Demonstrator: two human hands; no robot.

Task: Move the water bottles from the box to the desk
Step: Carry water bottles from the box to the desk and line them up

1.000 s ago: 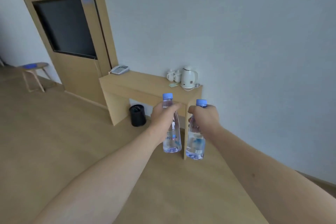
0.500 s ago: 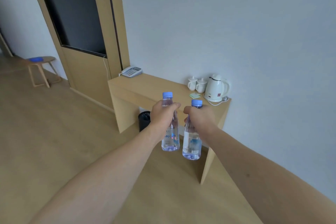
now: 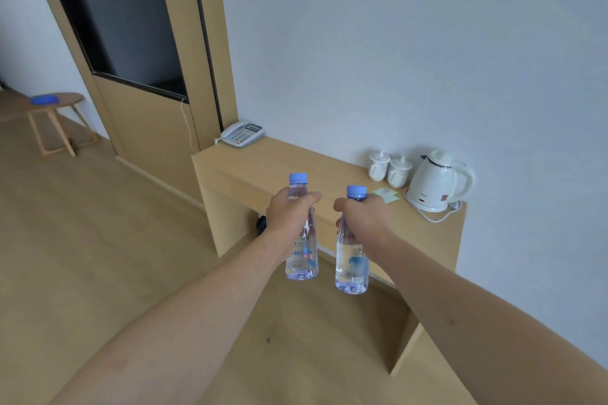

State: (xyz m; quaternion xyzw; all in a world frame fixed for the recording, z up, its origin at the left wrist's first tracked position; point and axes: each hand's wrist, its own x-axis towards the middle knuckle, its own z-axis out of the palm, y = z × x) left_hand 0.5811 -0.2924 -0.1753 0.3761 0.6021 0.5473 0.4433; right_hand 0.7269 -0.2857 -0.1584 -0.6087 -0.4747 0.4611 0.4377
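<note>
Counter (image 3: 250, 168) nearer than half second ago. Left hand (image 3: 289, 214) wraps left bottle (image 3: 301, 253), right hand (image 3: 365, 219) wraps right bottle (image 3: 351, 266) (both airborne, upright). Carry step; next: lower onto bare counter area.

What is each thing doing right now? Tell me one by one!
Left bottle: capped, upright, held in left hand.
Right bottle: capped, upright, held in right hand.
Kettle: lid shut, standing on desk.
Two cups: lidded, beside kettle.
Phone: handset on its cradle.
</note>
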